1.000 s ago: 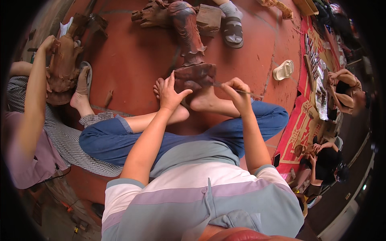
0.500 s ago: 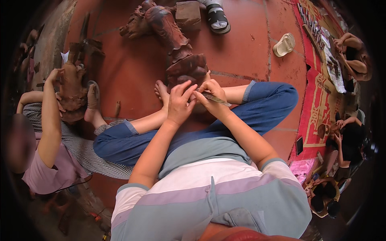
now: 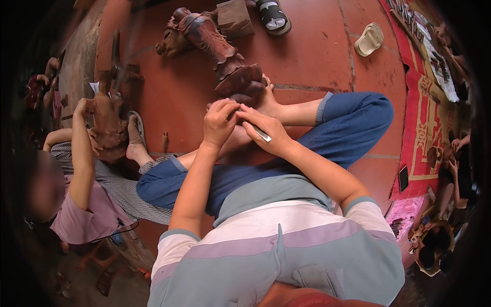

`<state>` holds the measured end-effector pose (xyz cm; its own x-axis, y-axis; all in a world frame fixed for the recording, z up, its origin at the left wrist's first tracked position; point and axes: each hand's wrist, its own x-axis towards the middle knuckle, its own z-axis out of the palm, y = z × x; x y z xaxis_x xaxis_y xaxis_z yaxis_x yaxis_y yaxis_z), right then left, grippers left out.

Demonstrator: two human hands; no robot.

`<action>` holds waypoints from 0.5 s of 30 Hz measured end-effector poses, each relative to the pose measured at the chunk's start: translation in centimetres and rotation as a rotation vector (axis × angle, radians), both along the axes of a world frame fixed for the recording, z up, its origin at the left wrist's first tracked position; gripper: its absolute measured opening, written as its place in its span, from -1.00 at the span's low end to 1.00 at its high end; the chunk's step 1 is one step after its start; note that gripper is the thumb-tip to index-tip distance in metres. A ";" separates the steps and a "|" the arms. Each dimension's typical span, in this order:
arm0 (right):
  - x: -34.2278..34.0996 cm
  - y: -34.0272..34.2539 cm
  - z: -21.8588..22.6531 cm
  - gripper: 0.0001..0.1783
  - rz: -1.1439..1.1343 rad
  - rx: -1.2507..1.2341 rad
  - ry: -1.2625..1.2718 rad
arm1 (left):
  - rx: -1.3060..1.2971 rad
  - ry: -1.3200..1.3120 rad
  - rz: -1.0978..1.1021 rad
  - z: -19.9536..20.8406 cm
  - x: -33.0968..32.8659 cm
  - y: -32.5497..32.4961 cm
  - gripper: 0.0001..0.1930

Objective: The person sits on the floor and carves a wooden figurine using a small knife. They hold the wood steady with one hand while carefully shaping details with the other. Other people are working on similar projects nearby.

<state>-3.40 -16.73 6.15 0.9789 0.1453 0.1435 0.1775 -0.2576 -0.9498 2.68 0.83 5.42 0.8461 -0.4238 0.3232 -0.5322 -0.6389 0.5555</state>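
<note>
Both the left hand (image 3: 220, 123) and right hand (image 3: 266, 127) are held at the near end of the statue (image 3: 208, 41), fingertips nearly meeting, perhaps for control. A metal tool (image 3: 263, 134) is pinched by the right; whether the left pinches anything cannot be told. The statue's base is seemingly steadied by a bare foot (image 3: 269, 104) beside it; its far end is apparently propped by rough wood (image 3: 170, 43).

Reddish-brown carved wooden figure (image 3: 209, 39), lying aslant, slim silvery tool (image 3: 262, 134) near its base (image 3: 239, 81)
</note>
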 end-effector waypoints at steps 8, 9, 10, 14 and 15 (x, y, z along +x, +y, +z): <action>2.3 1.0 -2.6 -0.58 -0.066 -0.222 -0.184 | -0.024 -0.048 0.020 -1.1 2.6 -0.9 -0.69; 1.5 0.9 -2.7 -0.59 -0.054 -0.239 -0.174 | -0.026 -0.048 0.013 -2.1 1.7 -0.7 -0.70; 0.2 0.6 -2.3 -0.59 -0.019 -0.293 -0.061 | -0.021 -0.041 0.004 -2.8 0.4 -0.7 -0.70; 1.0 0.2 -1.6 -0.60 0.020 -0.267 -0.001 | -0.016 0.015 0.004 -2.0 0.8 -0.7 -0.72; 1.5 0.2 -1.0 -0.60 -0.003 -0.231 -0.055 | -0.018 0.045 0.014 -1.3 1.1 -0.7 -0.72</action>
